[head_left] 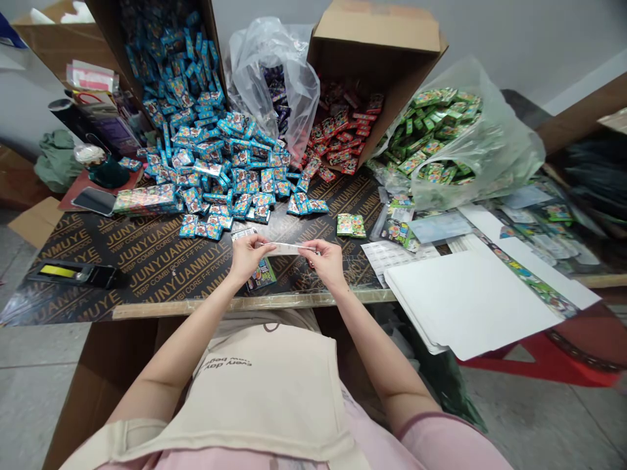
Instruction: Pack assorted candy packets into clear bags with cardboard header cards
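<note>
A black plywood board printed with JUNYUANMUYE is serving as the surface [161, 261], with two tipped cardboard boxes leaning in from its far edge. The far-left box [166, 59] is spilling a broad heap of blue foil packets [220, 170] toward the middle of the surface, and the far-right box [377, 39] is opening onto a pile of red packets [337, 127]. Between them, a clear plastic bag [274, 78] is holding dark packets, while a cloudy plastic bag [470, 143] is bulging with green packets at the far right. A stack of white sheets [465, 300] is lying at the near right.

The person's left hand [247, 256] and right hand [326, 258] are both pinching a pale paper strip [287, 249] by its ends, holding it level above the surface at the near middle; its markings are too small to make out. A printed packet [262, 274] is lying just below the left hand.
</note>
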`<state>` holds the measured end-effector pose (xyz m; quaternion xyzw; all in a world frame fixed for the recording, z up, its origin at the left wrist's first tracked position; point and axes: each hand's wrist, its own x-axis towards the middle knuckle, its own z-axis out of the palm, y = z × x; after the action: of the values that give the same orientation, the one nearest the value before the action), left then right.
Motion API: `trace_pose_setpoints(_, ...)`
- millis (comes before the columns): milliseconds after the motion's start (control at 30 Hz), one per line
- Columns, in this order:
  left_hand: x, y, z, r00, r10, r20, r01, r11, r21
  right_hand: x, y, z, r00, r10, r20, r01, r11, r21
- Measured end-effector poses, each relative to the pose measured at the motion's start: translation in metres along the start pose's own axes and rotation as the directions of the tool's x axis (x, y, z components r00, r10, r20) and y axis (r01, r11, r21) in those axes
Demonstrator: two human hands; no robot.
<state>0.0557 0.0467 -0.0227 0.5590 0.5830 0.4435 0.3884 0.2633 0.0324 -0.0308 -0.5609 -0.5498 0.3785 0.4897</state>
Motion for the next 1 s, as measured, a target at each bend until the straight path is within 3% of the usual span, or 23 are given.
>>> trace_pose_setpoints(100, 0.000, 0.008, -0.010, 0.986, 0.164, -0.025, -0.157, 0.973, 0.171, 0.001, -0.006, -0.002, 0.991, -0.123, -0.047, 0.117, 0.986, -0.122)
trace_pose_setpoints(167, 0.001, 0.013, -0.018, 0.979, 0.200, 0.052, -0.205, 0.968, 0.142, 0.002, -0.010, -0.004, 0.991, -0.131, -0.010, 0.130, 0.989, -0.065)
trace_pose_setpoints(300, 0.000, 0.017, -0.027, 0.955, 0.035, 0.293, -0.027, 0.999, -0.032, 0.004, -0.016, -0.004, 0.981, 0.052, 0.184, -0.097, 0.965, 0.242)
trace_pose_setpoints(400, 0.000, 0.017, -0.031, 0.955, -0.048, 0.291, 0.068, 0.996, -0.060, 0.003, -0.020, -0.003, 0.964, 0.124, 0.237, -0.203, 0.915, 0.348)
trace_pose_setpoints(567, 0.000, 0.015, -0.032, 0.956, -0.110, 0.271, 0.139, 0.986, -0.093, 0.000, -0.020, 0.001, 0.983, 0.073, 0.166, -0.125, 0.936, 0.329)
trace_pose_setpoints(667, 0.002, 0.010, -0.032, 0.959, -0.113, 0.258, 0.141, 0.986, -0.092, 0.003, -0.005, 0.002, 0.991, -0.007, 0.136, -0.022, 0.977, 0.211)
trace_pose_setpoints(767, 0.006, 0.000, -0.033, 0.969, -0.148, 0.197, 0.173, 0.978, -0.118, 0.012, 0.026, -0.002, 0.992, -0.116, 0.055, 0.122, 0.984, -0.127)
trace_pose_setpoints(833, 0.009, -0.007, -0.033, 0.967, -0.189, 0.169, 0.213, 0.967, -0.137, 0.016, 0.051, -0.006, 0.990, -0.136, 0.032, 0.136, 0.886, -0.443)
trace_pose_setpoints(900, 0.013, -0.012, -0.028, 0.951, -0.249, 0.181, 0.275, 0.951, -0.138, 0.017, 0.073, -0.014, 0.992, -0.105, 0.069, 0.124, 0.747, -0.653)
trace_pose_setpoints(1000, 0.019, -0.019, -0.001, 0.909, -0.347, 0.230, 0.377, 0.920, -0.103, 0.017, 0.091, -0.032, 0.991, -0.102, 0.089, 0.134, 0.691, -0.710)
